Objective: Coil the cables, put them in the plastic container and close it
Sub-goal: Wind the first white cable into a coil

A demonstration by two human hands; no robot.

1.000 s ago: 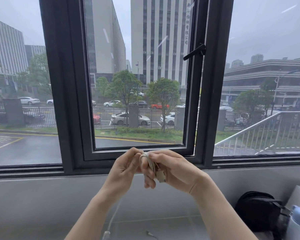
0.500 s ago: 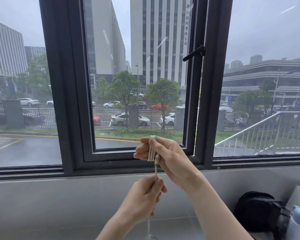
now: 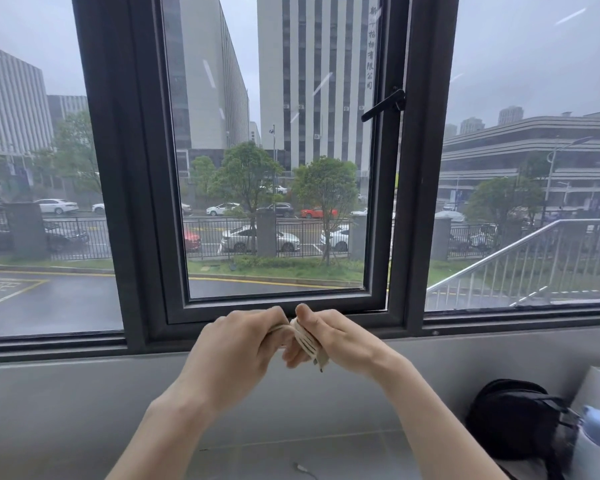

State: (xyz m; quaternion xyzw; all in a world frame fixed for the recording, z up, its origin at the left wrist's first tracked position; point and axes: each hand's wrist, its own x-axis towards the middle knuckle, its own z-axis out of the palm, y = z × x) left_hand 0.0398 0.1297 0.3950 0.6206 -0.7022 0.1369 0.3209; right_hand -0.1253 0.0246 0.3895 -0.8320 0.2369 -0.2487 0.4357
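Observation:
A thin white cable (image 3: 305, 342) is wound in several loops around the fingers of my right hand (image 3: 329, 341), held up in front of the window's lower frame. My left hand (image 3: 238, 348) is closed against it from the left, pinching a strand of the same cable that runs over its fingers. A plug end of the cable hangs just under my right fingers. Another small cable end (image 3: 302, 468) lies on the grey surface below. The plastic container is not in view.
A dark-framed window (image 3: 399, 202) fills the view ahead, its handle (image 3: 383, 105) at upper right. A black pouch (image 3: 515, 415) sits at the lower right beside a white bottle with a blue lid (image 3: 598, 441) and a white box (image 3: 596, 386).
My left hand rose from below, where it was pulling the cable taut, up to my right hand. My right hand dropped slightly, and the loose strand is now gathered between both hands.

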